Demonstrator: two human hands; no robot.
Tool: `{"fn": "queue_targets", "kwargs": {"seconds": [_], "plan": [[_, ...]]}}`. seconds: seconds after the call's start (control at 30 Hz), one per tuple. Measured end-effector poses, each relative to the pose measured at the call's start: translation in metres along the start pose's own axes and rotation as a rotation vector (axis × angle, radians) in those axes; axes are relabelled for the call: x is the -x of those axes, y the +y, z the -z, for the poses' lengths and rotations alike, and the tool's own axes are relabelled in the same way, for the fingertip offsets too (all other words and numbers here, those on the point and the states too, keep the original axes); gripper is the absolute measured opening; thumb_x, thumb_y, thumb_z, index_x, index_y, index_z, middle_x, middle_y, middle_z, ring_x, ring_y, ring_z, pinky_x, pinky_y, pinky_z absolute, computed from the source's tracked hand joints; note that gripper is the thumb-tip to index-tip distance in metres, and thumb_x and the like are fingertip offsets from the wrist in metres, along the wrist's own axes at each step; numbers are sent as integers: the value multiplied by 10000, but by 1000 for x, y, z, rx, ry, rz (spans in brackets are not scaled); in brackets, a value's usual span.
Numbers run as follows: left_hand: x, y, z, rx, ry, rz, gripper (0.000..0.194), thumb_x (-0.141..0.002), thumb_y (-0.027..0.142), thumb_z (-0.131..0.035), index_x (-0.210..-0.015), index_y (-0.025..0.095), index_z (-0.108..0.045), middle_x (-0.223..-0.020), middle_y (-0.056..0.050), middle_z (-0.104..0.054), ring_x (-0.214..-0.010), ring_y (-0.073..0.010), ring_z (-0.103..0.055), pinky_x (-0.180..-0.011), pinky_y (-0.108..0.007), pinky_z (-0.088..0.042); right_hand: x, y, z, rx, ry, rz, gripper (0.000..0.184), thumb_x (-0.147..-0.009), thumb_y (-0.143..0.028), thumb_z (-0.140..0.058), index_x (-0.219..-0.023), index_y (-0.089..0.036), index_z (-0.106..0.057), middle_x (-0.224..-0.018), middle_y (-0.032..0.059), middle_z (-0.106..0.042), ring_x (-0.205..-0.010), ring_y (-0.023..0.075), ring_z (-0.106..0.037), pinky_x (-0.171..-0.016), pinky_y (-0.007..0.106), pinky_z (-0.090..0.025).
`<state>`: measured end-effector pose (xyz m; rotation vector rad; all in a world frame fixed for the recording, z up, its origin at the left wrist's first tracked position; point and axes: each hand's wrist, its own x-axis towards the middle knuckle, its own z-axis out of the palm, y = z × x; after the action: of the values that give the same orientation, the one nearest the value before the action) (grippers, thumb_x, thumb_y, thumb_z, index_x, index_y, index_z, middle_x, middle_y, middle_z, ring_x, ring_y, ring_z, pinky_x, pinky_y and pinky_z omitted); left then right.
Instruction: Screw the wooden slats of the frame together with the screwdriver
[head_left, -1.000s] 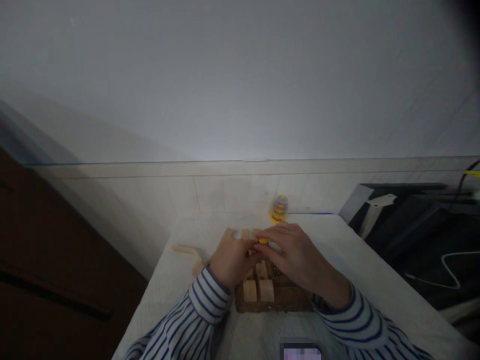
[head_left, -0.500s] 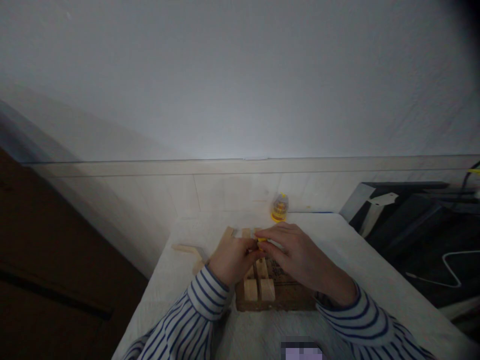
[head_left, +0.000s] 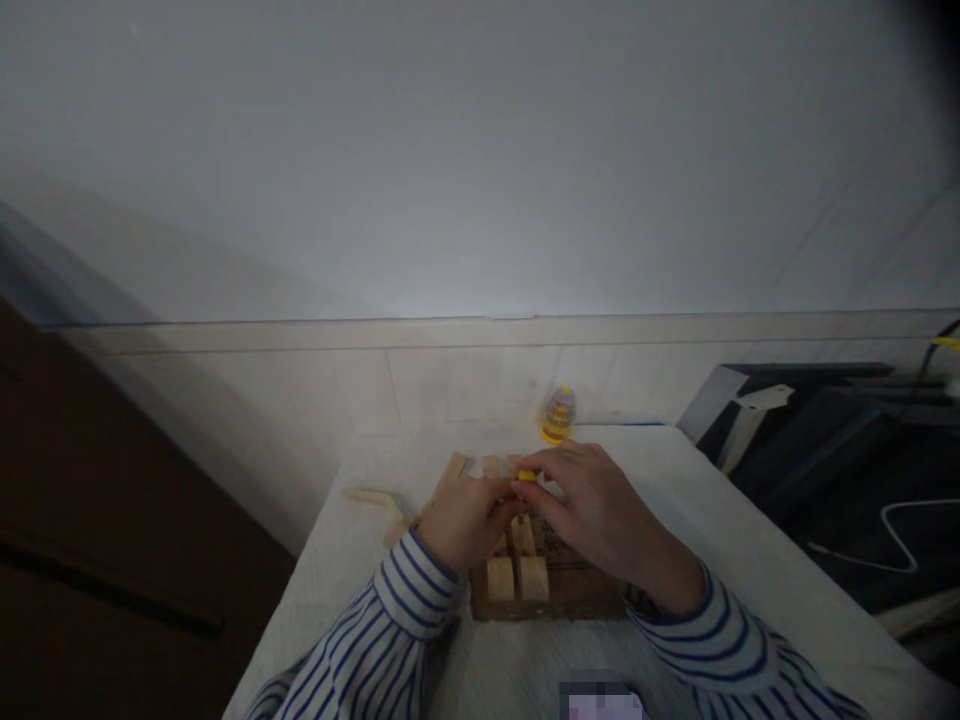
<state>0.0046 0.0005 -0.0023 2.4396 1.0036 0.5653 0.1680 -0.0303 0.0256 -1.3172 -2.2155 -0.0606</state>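
Above a brown board (head_left: 585,585), my right hand (head_left: 600,510) pinches a small yellow screwdriver handle (head_left: 527,477) between thumb and fingers. Its shaft is hidden. My left hand (head_left: 465,520) is closed right beside it, fingertips meeting those of my right hand; what they grip is covered. Pale wooden pieces lie on the board under and in front of the hands, among them a left block (head_left: 500,578) and a right block (head_left: 534,578). Further wood ends (head_left: 491,466) show beyond my fingers. Dark printing on the board is partly covered by my right hand.
A clear, yellow-based container (head_left: 558,416) stands at the table's back edge by the wall. Thin bent wooden pieces (head_left: 375,497) lie left of my left hand. Dark panels (head_left: 817,450) and a white cable (head_left: 900,565) are right of the white table (head_left: 315,610).
My right fingers have shifted slightly at the yellow handle, and more of its yellow end shows. My left hand has stayed almost in place.
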Motion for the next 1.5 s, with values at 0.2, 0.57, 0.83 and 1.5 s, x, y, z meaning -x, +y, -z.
{"fn": "queue_targets", "kwargs": {"seconds": [0.2,0.57,0.83,1.5], "plan": [[1,4,0,-24,59,69,230,-840,325,-492,-924,204,-669,-719,-22,-657,-694,-156,-575,-623,-239,-411,1,3,-2,2,30,3,161,-841,-314,-524,-889,-186,-607,-829,44,-666,-816,201,-588,-752,362,-400],[-1,-1,0,35,54,94,225,-835,267,-480,-860,183,-688,-657,-9,-652,-585,-120,-545,-543,-205,-362,2,4,-6,-190,73,33,284,-842,-261,-494,-1103,-191,-581,-1027,80,-656,-950,205,-588,-832,387,-453],[-1,0,0,24,65,52,200,-836,273,-501,-846,182,-679,-683,-14,-655,-640,-134,-571,-606,-225,-408,-1,3,-5,-112,-1,27,222,-850,-265,-503,-1020,-183,-621,-918,58,-683,-868,194,-604,-800,366,-442],[1,3,1,-45,72,7,169,-834,234,-501,-895,199,-655,-826,-29,-669,-842,-180,-596,-775,-285,-433,1,-2,-1,55,-37,-19,198,-864,-350,-481,-865,-189,-596,-768,38,-655,-796,201,-588,-754,352,-379]]}}
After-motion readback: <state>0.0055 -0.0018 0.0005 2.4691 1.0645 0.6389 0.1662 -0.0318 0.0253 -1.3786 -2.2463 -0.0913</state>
